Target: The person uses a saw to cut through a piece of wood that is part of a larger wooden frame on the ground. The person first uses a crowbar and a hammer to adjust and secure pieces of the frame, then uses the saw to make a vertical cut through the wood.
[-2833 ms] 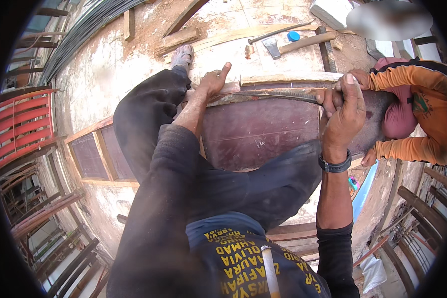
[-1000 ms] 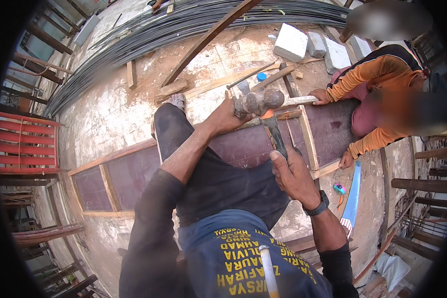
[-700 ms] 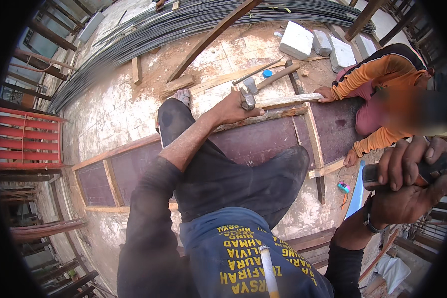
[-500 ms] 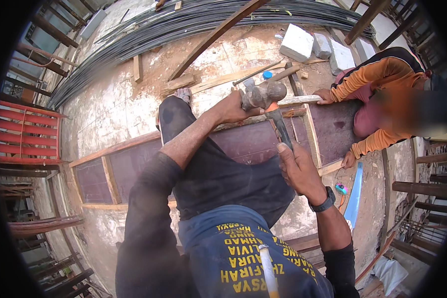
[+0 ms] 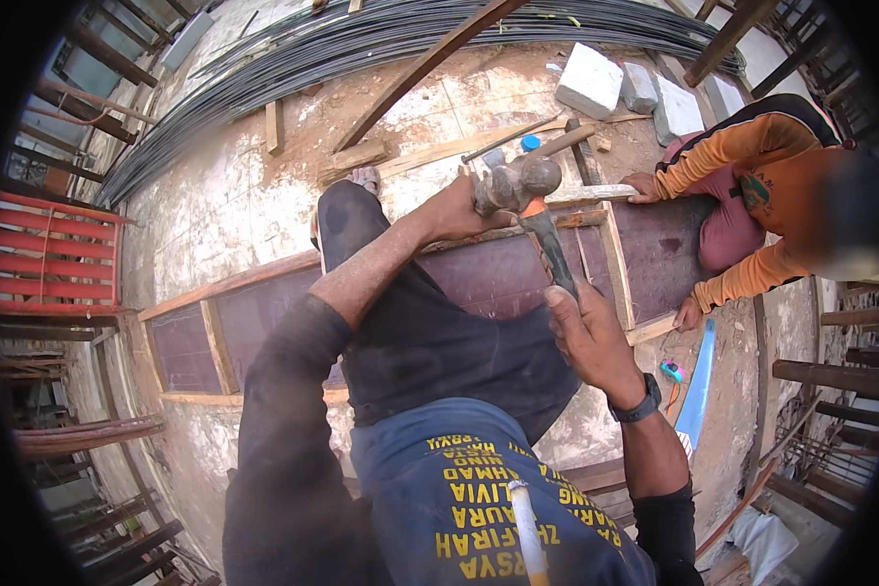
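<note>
Blotchy pale floor, brightly lit, with dark beams along both sides. Long grey rods cross its far side, near white blocks; a red slatted frame is at left.

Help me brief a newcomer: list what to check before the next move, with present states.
1. Right hand gripping the ball-ended grey metal hammer with black-and-orange handle: ok.
2. Left hand clear of the hammer's head: not ok, the head partly covers it in view.
3. Contents of the left hand: cannot tell, hidden.
4. Orange-sleeved co-worker's hands apart from the hammer: ok.
</note>
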`<act>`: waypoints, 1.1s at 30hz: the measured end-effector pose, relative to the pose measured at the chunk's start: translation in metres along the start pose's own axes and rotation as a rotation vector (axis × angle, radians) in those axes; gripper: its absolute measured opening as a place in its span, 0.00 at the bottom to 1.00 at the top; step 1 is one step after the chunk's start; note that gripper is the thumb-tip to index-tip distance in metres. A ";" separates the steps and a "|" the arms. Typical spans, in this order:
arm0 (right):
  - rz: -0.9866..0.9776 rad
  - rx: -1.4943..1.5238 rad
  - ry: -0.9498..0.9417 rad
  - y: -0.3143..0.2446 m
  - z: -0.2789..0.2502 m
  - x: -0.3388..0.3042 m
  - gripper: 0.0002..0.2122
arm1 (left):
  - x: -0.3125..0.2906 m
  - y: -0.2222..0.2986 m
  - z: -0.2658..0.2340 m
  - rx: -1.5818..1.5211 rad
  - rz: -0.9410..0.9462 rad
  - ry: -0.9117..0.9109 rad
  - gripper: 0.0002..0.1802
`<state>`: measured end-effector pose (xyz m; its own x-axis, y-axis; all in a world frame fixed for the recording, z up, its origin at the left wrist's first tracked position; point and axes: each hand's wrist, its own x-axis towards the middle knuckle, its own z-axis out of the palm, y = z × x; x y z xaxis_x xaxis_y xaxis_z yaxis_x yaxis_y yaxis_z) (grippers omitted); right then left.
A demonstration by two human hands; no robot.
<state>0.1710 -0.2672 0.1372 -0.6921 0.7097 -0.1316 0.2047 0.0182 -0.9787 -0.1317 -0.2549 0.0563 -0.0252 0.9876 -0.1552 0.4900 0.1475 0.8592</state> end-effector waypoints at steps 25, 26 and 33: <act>-0.727 0.538 -0.002 -0.143 -0.084 -0.017 0.22 | -0.010 -0.012 -0.005 0.041 0.022 0.039 0.21; -0.735 0.539 0.017 -0.130 -0.073 -0.014 0.21 | -0.013 -0.009 -0.004 0.028 0.015 0.022 0.21; 0.346 0.269 -0.107 -0.024 -0.002 0.022 0.19 | -0.019 -0.032 -0.002 0.059 0.006 0.026 0.21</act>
<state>0.1523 -0.2508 0.1584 -0.6850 0.5648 -0.4601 0.2590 -0.4014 -0.8785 -0.1486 -0.2787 0.0328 -0.0447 0.9896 -0.1368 0.5411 0.1391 0.8294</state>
